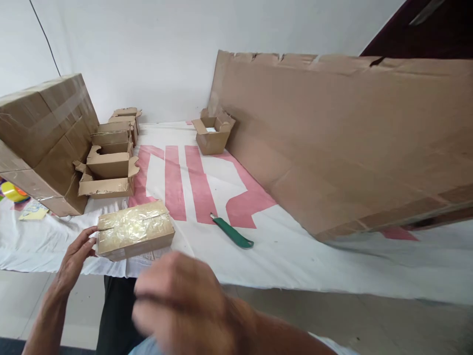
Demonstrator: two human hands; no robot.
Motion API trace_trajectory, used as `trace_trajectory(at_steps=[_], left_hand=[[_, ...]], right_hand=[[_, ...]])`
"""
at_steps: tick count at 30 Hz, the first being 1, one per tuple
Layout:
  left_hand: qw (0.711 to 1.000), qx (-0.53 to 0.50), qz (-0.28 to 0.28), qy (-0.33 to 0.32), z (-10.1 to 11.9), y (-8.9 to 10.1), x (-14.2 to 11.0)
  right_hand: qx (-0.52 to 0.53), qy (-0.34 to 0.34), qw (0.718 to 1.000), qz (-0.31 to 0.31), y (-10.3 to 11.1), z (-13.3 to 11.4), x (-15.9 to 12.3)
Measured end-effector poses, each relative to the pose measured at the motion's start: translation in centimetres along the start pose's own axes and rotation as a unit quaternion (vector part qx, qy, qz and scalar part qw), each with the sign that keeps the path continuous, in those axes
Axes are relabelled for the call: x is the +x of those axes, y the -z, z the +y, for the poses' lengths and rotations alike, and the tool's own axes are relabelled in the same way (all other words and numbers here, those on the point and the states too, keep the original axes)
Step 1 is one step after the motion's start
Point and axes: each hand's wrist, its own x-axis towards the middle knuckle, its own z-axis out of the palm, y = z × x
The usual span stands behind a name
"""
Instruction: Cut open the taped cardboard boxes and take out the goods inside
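A small cardboard box [136, 229] with shiny clear tape over its top lies closed near the table's front edge. My left hand [79, 251] is at the box's left end, fingers stretched out and touching its side, not wrapped round it. In front of the table edge, my right hand [181, 301] is raised close to the camera, smeared by motion; its fingers look curled, and I cannot make out anything in them. A green-handled utility knife [233, 233] rests on the cloth to the right of the box, apart from both hands.
Several open small boxes [107, 186] stand in a row beside a large taped carton [48, 133] at left. Another open box [213, 135] sits at the back, against a big cardboard panel [343, 133]. Yellow tape rolls [13, 192] lie far left. White cloth [288, 266] covers the table.
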Motion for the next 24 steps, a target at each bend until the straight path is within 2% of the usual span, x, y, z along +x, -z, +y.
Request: trace_trajectory(at_steps=[1,3,4,6,8,11,14,16,19,21,24], left_hand=[[1.000,0.001,0.000,0.003,0.0,0.2,0.2],[1.000,0.008,-0.001,0.002,0.3,0.4,0.4],[1.000,0.010,-0.001,-0.002,0.5,0.4,0.5],[1.000,0.009,-0.002,-0.011,1.0,0.1,0.6],[1.000,0.003,-0.007,-0.017,1.4,-0.3,0.9],[0.999,-0.004,-0.026,-0.026,1.8,-1.2,1.4],[0.998,-0.009,-0.043,-0.044,2.1,-2.3,2.0],[0.998,-0.011,-0.042,-0.053,2.3,-3.0,2.4],[0.997,-0.029,-0.050,-0.051,2.4,-3.4,2.5],[0.995,-0.048,-0.068,-0.047,2.4,-3.2,2.4],[0.993,-0.064,-0.091,-0.050,2.2,-2.9,2.2]], right_hand=[[-0.016,-0.015,1.000,0.011,-0.3,2.1,-0.3],[-0.080,-0.137,0.987,0.026,-1.3,5.8,-1.8],[-0.096,-0.168,0.981,0.024,-1.9,7.3,-2.7],[-0.105,-0.167,0.980,0.022,-3.2,9.3,-4.6],[-0.104,-0.177,0.977,0.048,-4.5,10.2,-5.8],[-0.117,-0.184,0.970,0.103,-5.9,10.7,-5.8],[-0.113,-0.157,0.975,0.105,-6.0,11.4,-4.9],[-0.113,-0.145,0.979,0.092,-4.8,12.4,-4.7],[-0.184,-0.168,0.965,0.086,-1.0,15.0,-6.1],[-0.266,-0.219,0.937,0.057,2.2,17.3,-8.4],[-0.365,-0.315,0.875,-0.043,6.2,20.2,-13.2]])
